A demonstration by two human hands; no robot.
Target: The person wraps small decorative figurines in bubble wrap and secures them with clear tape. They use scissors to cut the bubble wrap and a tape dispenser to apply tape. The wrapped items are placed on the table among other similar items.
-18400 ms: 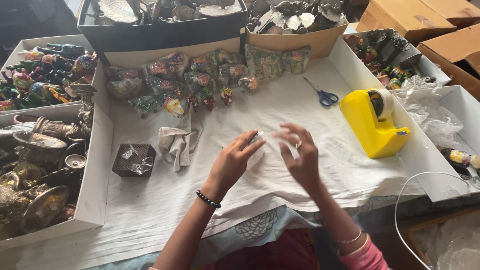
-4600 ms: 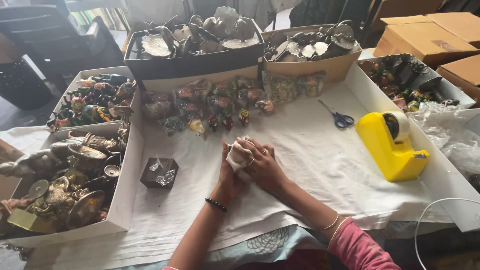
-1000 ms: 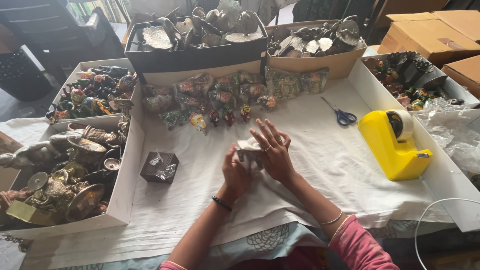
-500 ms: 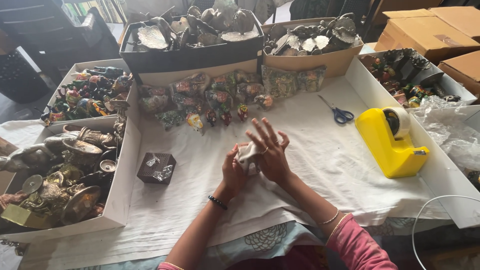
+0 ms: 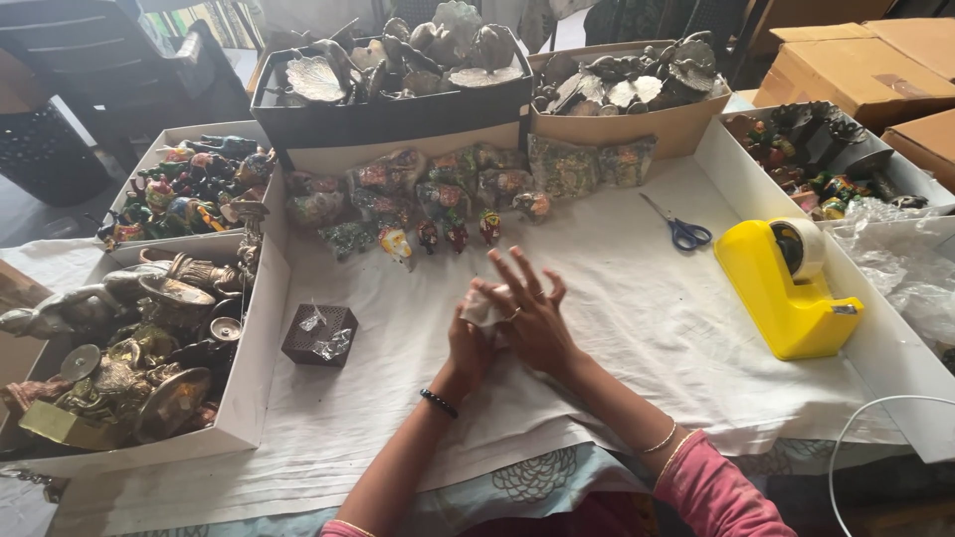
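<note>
White cloth bundle (image 5: 484,308) — one, mid-table, pressed between your two hands. Left hand (image 5: 468,343) grasps it from below; right hand (image 5: 532,318) lies over it, fingers splayed. One brown box (image 5: 318,334) left, one yellow tape dispenser (image 5: 786,283) right, one pair of scissors (image 5: 678,230) far right — open cloth (image 5: 637,328) between.

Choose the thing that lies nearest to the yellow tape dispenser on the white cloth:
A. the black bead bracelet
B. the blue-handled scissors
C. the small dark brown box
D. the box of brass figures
B: the blue-handled scissors lie just up and left of the yellow tape dispenser on the white cloth, while the other three are all far over on the left side.
</note>
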